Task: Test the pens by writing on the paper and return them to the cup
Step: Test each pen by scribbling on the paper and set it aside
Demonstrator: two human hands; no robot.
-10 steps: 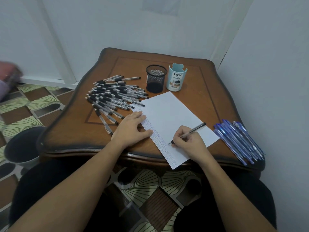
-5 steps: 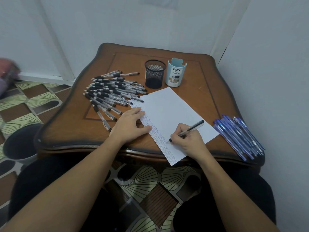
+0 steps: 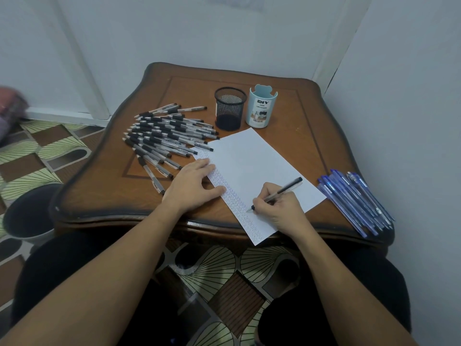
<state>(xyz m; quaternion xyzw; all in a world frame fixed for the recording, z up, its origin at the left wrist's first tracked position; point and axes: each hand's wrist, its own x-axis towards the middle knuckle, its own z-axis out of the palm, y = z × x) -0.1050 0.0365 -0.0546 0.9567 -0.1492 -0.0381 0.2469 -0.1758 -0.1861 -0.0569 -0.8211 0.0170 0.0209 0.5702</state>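
- Right hand (image 3: 277,208) fingers still grip the pen (image 3: 277,194), tip on the same spot of the paper (image 3: 252,161).
- Left hand (image 3: 192,186) stays flat, fingers spread, pinning the paper.

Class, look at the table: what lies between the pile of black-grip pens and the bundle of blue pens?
In the head view, the sheet of paper lies between them, with both hands resting on it.

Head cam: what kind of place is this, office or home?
Likely a home room corner, not an office: an ornate carved wooden table pushed against plain white walls, patterned vinyl flooring, and a dark bin on the floor beside it. No desks or office gear in view.
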